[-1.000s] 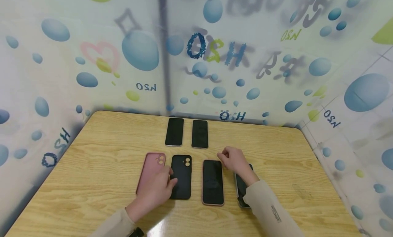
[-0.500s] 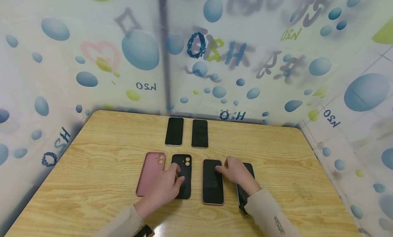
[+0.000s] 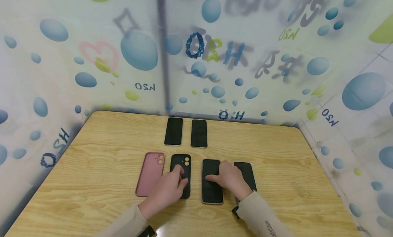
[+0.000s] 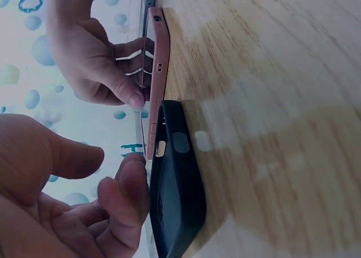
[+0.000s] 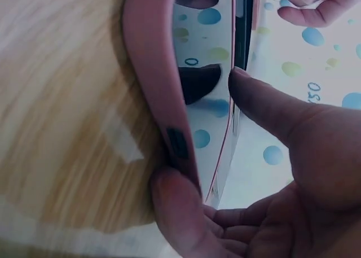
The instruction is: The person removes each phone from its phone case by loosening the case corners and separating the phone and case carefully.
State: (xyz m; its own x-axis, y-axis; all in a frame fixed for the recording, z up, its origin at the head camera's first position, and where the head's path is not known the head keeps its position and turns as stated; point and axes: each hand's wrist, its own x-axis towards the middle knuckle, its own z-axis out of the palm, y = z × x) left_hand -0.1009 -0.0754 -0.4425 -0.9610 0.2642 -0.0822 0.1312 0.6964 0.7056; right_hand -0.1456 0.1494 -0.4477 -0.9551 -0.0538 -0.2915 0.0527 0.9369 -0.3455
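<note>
My left hand (image 3: 167, 185) hovers over the black phone case (image 3: 187, 184), fingers loosely bent, thumb apart; in the left wrist view a fingertip overlaps the case's upper edge. The case lies with its hollow side up. My right hand (image 3: 230, 177) is at a phone in a pink case (image 3: 212, 192), screen up. In the right wrist view, one finger touches the side of the pink case (image 5: 152, 60) by its button, and the thumb stands out over the glossy screen (image 5: 206, 119). An empty pink case (image 3: 150, 175) lies left of the black one.
Two dark phones, a left one (image 3: 173, 131) and a right one (image 3: 199, 134), lie at the back of the wooden table (image 3: 276, 151). Another phone (image 3: 247, 173) lies partly under my right forearm. A patterned curtain (image 3: 138, 100) hangs behind the table's rear edge.
My right hand has come left and down from beyond the pink-cased phone's top right corner to its right edge, thumb now over the screen. My left hand has shifted right over the black case.
</note>
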